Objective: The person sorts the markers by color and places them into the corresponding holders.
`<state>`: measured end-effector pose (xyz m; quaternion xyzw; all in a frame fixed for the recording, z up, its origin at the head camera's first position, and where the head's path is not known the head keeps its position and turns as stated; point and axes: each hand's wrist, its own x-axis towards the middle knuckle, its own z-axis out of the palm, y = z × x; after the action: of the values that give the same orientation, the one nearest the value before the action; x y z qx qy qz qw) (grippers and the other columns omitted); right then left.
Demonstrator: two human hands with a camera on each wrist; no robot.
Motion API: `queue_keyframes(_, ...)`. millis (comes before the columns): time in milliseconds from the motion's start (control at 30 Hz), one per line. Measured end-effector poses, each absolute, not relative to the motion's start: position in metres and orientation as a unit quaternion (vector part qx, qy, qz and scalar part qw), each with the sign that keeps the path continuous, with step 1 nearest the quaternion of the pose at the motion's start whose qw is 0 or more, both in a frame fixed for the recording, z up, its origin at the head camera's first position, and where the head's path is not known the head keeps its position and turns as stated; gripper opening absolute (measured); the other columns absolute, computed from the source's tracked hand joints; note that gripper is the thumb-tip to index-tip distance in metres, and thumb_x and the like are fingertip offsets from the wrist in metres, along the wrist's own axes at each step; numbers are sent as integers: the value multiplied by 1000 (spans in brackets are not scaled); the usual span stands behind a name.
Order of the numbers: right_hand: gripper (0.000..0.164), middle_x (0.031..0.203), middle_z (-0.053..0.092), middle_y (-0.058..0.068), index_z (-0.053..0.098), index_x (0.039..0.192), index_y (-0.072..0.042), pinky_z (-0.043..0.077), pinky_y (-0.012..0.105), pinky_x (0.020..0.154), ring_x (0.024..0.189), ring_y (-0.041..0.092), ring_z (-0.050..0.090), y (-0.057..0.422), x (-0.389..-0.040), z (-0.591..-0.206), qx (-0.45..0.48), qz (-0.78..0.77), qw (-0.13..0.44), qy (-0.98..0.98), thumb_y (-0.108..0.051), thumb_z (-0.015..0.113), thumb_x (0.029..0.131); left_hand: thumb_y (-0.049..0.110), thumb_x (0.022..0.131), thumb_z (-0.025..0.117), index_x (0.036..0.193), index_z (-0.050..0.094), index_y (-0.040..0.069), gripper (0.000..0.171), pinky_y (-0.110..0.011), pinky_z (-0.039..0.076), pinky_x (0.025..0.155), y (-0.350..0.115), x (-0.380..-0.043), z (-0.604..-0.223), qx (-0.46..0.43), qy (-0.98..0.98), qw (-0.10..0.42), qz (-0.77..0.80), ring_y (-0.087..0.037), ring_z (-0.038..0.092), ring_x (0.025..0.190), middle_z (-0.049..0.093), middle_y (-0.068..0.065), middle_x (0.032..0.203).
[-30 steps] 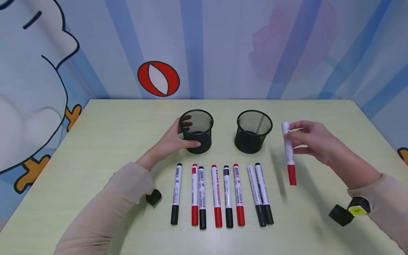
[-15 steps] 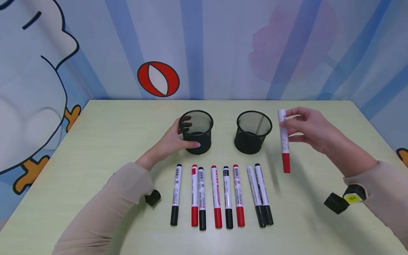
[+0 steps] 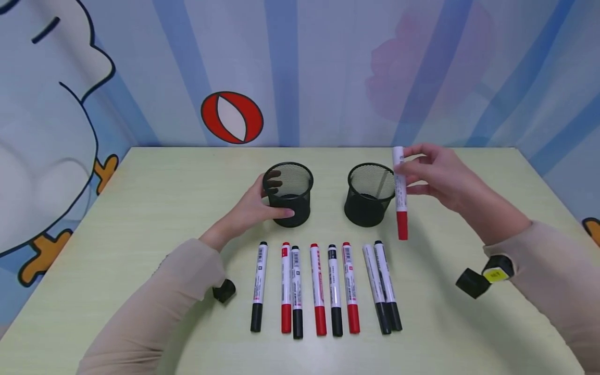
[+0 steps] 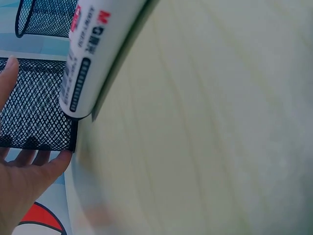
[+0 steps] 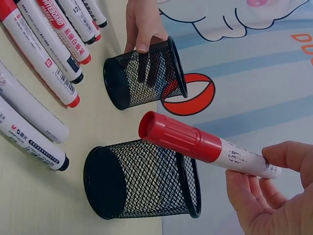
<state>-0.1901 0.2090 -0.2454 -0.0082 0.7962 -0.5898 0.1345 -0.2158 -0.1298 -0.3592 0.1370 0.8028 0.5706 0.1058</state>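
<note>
My right hand [image 3: 438, 174] pinches a red-capped whiteboard marker [image 3: 401, 195] near its white end, red cap down. It is held upright beside the right-hand black mesh pen cup [image 3: 367, 208], overlapping the cup's right rim in the head view. In the right wrist view the red cap [image 5: 181, 137] appears in front of that cup [image 5: 146, 186]. My left hand [image 3: 250, 205] grips the left mesh pen cup [image 3: 295, 211], thumb across the front and fingers behind the mesh. Both cups stand upright. Several red- and black-capped markers [image 3: 317, 291] lie in a row in front of the cups.
The pale wooden table [image 3: 164, 208] ends at a blue striped backdrop [image 3: 319, 73] printed with a red and white ball [image 3: 232, 117]. Black devices [image 3: 224, 290] are strapped at both wrists. In the left wrist view, a large white marker [image 4: 100, 54] looms close.
My right hand has moved left and away from me, raising the red-capped marker from the table's right side to the right cup's rim. The left hand and its cup stay still.
</note>
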Motion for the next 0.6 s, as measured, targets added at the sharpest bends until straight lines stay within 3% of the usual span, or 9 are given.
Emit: queue_keyframes(600, 38, 101, 51, 6, 41, 122, -3, 54, 26, 70, 66, 10, 55, 180, -200, -243, -3, -615, 130, 778, -14, 59, 91, 22, 75, 79, 145, 21, 21, 91, -53, 32, 102, -128, -216, -358, 135, 806, 120, 564, -25, 29, 132, 33, -5, 144)
